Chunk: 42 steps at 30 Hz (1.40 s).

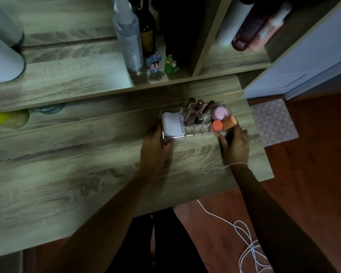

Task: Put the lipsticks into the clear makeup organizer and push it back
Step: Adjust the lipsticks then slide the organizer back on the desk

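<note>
Our left hand (156, 148) and right hand (235, 144) grip the organizer's (197, 133) ends — inside we see lipsticks (195, 113), a white box (172, 125), sponges (220, 113).

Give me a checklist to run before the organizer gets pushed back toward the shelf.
1. Lipsticks inside the clear organizer: ok, several stand in the middle slots; none seen loose on the desk.
2. Left hand on the organizer's left front corner: ok, touching.
3. Right hand on its right front corner: ok, touching.
4. Path behind the organizer: ok, bare desk up to the shelf edge.
5. Orange sponges seated: cannot tell, one leans near the right rim.
6. White box in the left compartment: ok.
</note>
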Motion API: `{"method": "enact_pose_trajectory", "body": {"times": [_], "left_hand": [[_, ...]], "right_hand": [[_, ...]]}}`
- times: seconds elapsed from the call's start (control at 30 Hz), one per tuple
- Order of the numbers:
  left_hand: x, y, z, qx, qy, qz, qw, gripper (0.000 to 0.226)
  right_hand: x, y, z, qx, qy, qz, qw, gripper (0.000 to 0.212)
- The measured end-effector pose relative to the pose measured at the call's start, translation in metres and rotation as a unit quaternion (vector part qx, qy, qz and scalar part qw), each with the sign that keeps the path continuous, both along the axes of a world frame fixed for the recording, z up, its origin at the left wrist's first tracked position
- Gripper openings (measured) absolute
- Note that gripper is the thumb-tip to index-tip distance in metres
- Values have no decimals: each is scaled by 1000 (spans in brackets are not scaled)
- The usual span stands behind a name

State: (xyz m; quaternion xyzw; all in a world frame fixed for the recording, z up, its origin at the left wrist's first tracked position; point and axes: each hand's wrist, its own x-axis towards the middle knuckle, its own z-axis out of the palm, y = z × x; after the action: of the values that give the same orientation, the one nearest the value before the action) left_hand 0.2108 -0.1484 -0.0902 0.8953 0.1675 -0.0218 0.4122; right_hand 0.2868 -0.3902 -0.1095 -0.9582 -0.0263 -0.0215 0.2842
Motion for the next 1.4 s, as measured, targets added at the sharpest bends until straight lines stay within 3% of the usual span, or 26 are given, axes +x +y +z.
{"method": "enact_pose_trajectory", "body": {"times": [0.4,0.6,0.7,1.4], "left_hand": [[2,-16,-3,0,14,-20,1000,78],[-19,-24,-10,121,22,-80,989,85],[-19,-26,-11,141,24,-83,986,90],[-9,-25,-13,139,30,-122,982,91]], "right_hand": [[-1,2,-2,11,0,-63,998,62],[-26,20,-5,-56,7,-74,996,63],[-28,22,-6,-85,21,-70,994,64],[-8,20,-2,-76,40,-67,994,64]]}}
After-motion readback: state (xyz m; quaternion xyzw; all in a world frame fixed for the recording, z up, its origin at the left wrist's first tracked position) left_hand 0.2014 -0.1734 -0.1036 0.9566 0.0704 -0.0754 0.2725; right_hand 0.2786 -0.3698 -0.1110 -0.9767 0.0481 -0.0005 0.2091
